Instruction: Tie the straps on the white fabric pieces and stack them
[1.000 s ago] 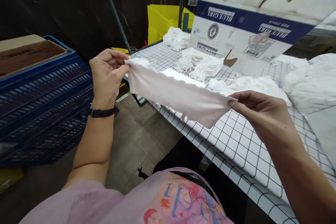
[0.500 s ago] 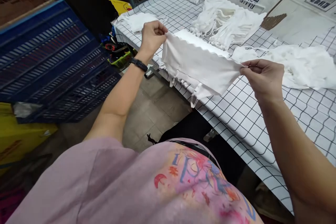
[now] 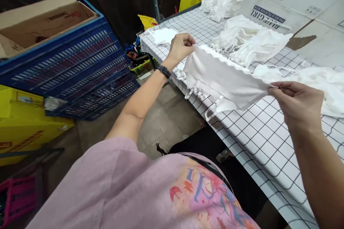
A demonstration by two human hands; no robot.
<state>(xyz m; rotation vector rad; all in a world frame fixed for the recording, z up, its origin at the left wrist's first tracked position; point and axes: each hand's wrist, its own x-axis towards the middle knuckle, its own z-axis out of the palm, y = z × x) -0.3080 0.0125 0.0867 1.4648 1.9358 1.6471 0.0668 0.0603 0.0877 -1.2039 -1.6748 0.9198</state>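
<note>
A white piece of cloth (image 3: 225,80) with a wavy upper edge and dangling strings is stretched between my two hands, just above the near edge of the grid-patterned table (image 3: 258,132). My left hand (image 3: 180,47), with a black band on the wrist, pinches the cloth's left end. At the right end my right hand (image 3: 297,103) pinches the other corner between thumb and fingers. A few strings hang down from the cloth's lower edge toward the table.
Piles of similar white cloth (image 3: 252,41) lie further back on the table, beside a flattened cardboard box (image 3: 295,3). Left of me stand blue plastic crates (image 3: 70,68) holding a brown box (image 3: 40,19), and a yellow bin (image 3: 24,128). Tools lie on the floor (image 3: 135,55).
Both hands have carried the stretched cloth from over the floor to above the table's near edge, lowering it. My view has tilted down and swung left.
</note>
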